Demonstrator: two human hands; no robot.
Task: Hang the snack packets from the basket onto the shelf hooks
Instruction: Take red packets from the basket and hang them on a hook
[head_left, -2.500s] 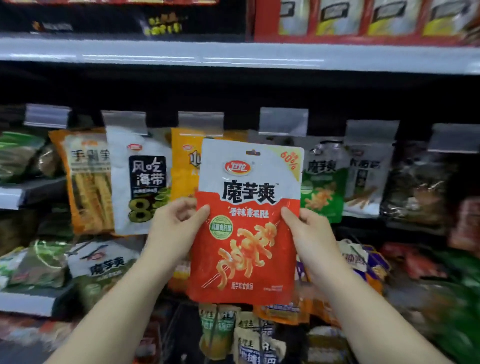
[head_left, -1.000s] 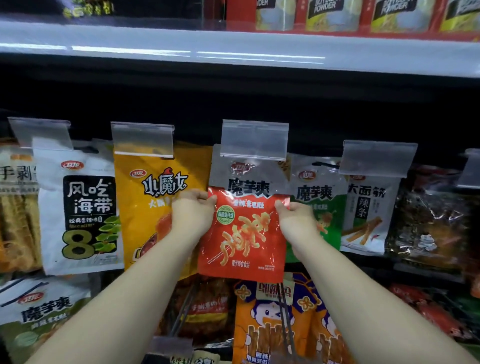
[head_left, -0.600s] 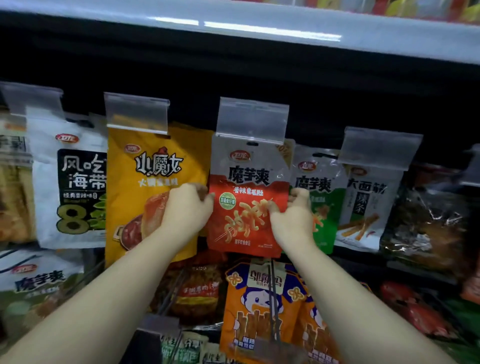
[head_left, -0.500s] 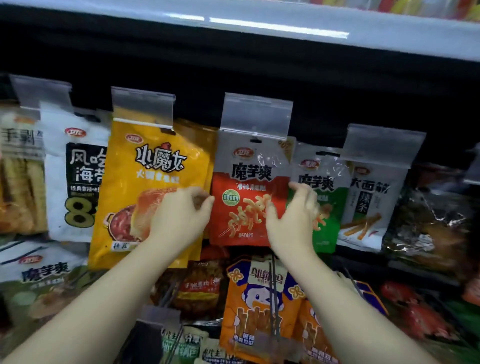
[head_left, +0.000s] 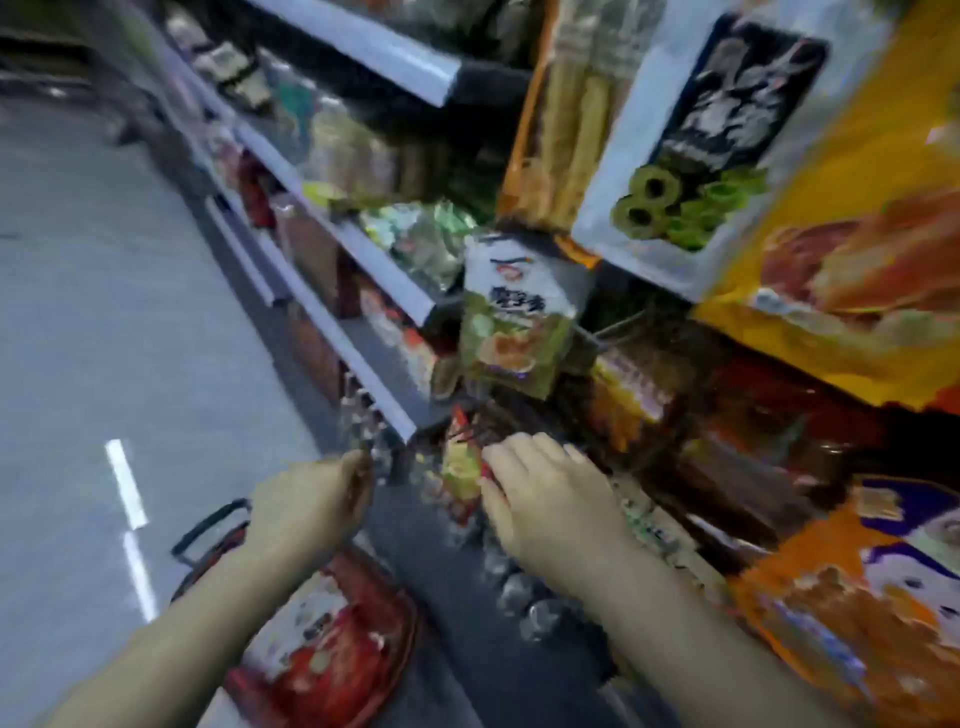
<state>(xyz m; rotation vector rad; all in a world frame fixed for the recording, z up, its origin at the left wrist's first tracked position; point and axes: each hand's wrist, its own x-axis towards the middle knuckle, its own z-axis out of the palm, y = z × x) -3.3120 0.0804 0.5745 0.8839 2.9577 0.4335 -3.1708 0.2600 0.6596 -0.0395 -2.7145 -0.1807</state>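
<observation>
View: tilted and blurred, aimed down at the floor beside the shelf (head_left: 332, 332).
Basket (head_left: 322, 639): on the floor under my left forearm, red packets (head_left: 317, 654) lying inside, within reach for the next pick.
Left hand (head_left: 311, 504): above the basket, fingers loosely curled, holding nothing that I can see.
Right hand (head_left: 545, 493): low by the shelf, fingers spread, apparently empty; blur hides any contact.
Next: probably lift another packet.

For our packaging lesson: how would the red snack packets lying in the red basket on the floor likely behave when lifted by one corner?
The red snack packets look like flat glossy film pouches, so probably floppy, light and somewhat slippery. Lying loosely piled in the red basket, they would likely slide rather than roll.
</observation>
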